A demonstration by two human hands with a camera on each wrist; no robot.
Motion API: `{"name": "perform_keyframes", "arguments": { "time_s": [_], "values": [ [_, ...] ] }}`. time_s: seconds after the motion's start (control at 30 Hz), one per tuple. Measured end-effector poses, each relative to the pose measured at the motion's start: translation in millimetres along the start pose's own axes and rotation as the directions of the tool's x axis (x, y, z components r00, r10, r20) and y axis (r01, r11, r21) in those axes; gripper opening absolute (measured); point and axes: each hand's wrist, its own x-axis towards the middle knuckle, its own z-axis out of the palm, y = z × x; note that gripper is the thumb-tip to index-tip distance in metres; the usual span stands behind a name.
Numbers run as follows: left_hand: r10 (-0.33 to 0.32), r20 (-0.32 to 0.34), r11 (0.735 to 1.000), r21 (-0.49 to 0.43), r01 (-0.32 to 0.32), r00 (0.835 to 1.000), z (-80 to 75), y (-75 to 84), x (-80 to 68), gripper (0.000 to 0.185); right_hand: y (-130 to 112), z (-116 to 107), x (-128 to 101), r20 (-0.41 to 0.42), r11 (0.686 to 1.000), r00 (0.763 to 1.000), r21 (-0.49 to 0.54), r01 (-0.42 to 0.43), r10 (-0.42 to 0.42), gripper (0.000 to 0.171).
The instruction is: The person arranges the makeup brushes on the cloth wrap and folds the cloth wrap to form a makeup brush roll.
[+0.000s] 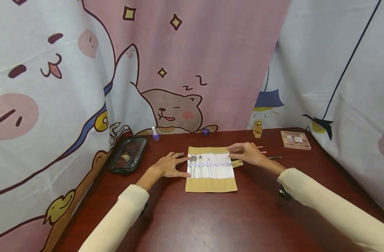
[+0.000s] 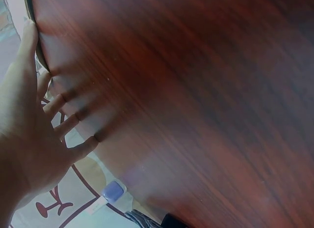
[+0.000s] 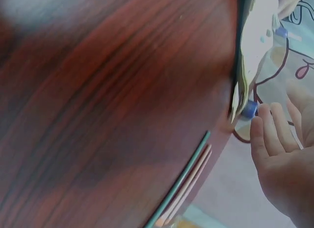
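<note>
— Where was the brush roll (image 1: 211, 169)?

— It lay unrolled flat on the dark wooden surface (image 1: 211, 217), between both hands, with three brushes (image 1: 200, 166) tucked under its band.

— And the left hand (image 1: 170, 165)?

— Fingers straight and spread, resting flat at the roll's left edge.

— The right hand (image 1: 246, 153)?

— It pinched the roll's upper right corner. Pencils (image 1: 267, 154) lay just beyond it.

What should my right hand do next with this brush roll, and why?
Probably fold the far flap down over the brushes. The right hand hovers at the top right corner of the brush roll, the left hand lies flat beside its left edge, and three brushes already sit under the band.
</note>
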Motion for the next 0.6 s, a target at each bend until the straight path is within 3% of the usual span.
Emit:
{"name": "perform_keyframes", "arguments": {
  "time_s": [0.6],
  "values": [
    [0.003,0.004,1.0,0.012,-0.003,1.0,-1.9,0.4,-1.8,0.091,27,-49,-30,-0.039,0.991,0.998,-0.12,-0.058,0.054,0.035]
  ]
}}
